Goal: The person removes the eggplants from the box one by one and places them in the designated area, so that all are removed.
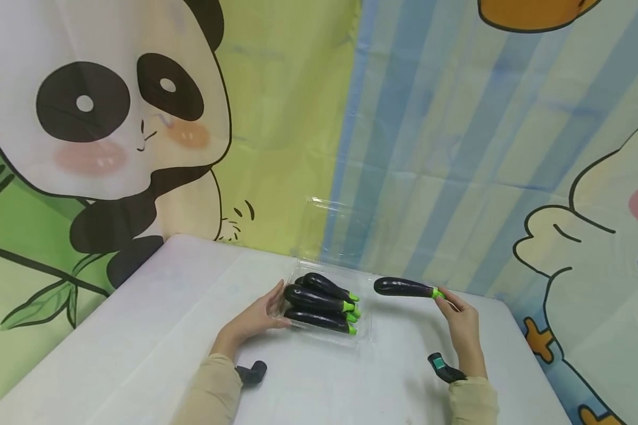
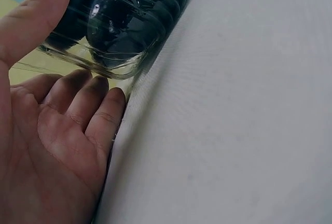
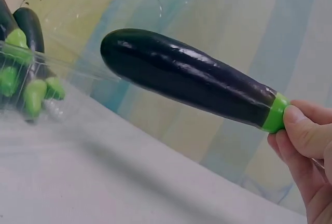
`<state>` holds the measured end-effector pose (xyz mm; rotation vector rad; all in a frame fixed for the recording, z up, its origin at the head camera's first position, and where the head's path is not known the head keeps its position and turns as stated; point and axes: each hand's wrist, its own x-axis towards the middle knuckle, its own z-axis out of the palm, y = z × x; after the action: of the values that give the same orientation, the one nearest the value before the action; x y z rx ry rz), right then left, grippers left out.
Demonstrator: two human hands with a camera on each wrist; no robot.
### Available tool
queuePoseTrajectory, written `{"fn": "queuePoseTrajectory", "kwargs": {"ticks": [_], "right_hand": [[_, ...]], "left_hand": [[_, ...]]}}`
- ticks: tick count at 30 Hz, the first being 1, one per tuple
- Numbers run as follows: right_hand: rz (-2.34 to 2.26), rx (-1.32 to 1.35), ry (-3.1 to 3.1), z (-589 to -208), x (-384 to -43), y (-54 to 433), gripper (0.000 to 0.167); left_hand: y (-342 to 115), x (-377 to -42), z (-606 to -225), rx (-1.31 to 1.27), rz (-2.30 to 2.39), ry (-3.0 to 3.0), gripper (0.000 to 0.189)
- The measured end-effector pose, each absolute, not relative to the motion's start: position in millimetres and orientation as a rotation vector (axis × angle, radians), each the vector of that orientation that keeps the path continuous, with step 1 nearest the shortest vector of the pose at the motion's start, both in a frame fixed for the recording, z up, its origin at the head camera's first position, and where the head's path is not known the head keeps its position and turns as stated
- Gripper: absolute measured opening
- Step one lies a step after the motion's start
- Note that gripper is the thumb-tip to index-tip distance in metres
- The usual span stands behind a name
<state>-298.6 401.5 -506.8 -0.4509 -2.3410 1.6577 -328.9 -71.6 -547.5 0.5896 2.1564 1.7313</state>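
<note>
My right hand (image 1: 461, 321) pinches an eggplant (image 1: 403, 287) by its bright green stem end, between thumb and fingers. Its glossy dark body points left, held above the white table, as the right wrist view also shows. To its left sits a clear plastic clamshell box (image 1: 369, 330) with several eggplants (image 1: 315, 299) piled inside, green ends facing right. My left hand (image 1: 255, 319) rests against the box's left end. In the left wrist view its fingers (image 2: 106, 117) are slightly bent with their tips at the clear wall, and the thumb reaches across the box's side.
The box's transparent lid (image 1: 335, 230) stands raised at the back, near the curtain (image 1: 287, 136) with its cartoon print. White cloth covers the table (image 1: 138, 330), whose back edge runs just behind the box. A dark wrist strap mount (image 1: 252, 373) sits by the left wrist.
</note>
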Motion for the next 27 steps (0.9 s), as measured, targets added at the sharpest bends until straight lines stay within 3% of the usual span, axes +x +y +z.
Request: {"fn": "queuePoseTrajectory", "kwargs": {"ticks": [16,27], "right_hand": [[1.795,-0.524,-2.070,-536.6,-312.7,405.6,0.050],[1.627,-0.568,-2.173,-554.4,-321.7,405.8,0.051]], "left_hand": [[-71.2,-329.3,-545.7,0.611,1.709,2.171,0.112],[-72.4,-329.9,-546.5,0.624,1.703,2.185,0.112]]}}
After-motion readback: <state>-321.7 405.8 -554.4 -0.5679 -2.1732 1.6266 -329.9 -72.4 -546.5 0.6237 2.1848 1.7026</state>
